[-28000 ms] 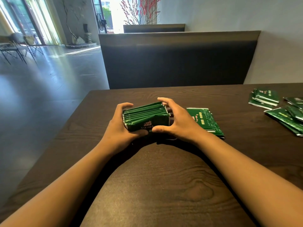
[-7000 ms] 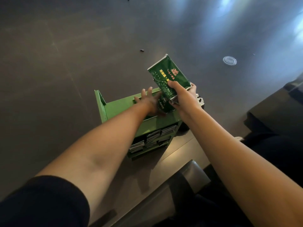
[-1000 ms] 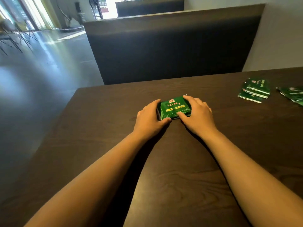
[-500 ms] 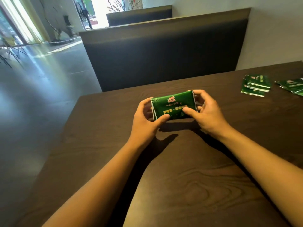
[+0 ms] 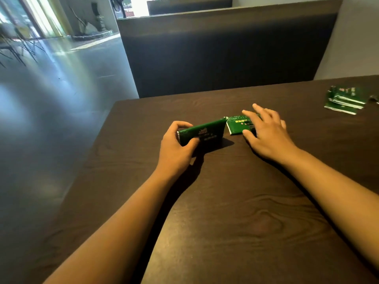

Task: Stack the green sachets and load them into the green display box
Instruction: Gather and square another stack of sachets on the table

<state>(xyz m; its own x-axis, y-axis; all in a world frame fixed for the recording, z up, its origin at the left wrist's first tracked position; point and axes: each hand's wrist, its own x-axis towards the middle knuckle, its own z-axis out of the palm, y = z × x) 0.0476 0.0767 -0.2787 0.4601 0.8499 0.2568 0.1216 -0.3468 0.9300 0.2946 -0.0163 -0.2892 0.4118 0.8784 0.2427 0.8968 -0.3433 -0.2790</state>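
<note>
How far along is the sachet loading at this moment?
Midway at best. In hand: the left hand grips a sachet stack on edge; the right hand reaches onto flat sachets. Left: loose sachets lie far right. No display box in view.

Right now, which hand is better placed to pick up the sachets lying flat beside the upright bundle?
Right. The right hand is spread over the flat sachets, fingers open. The left hand is busy, gripping the upright bundle on edge on the table.
</note>
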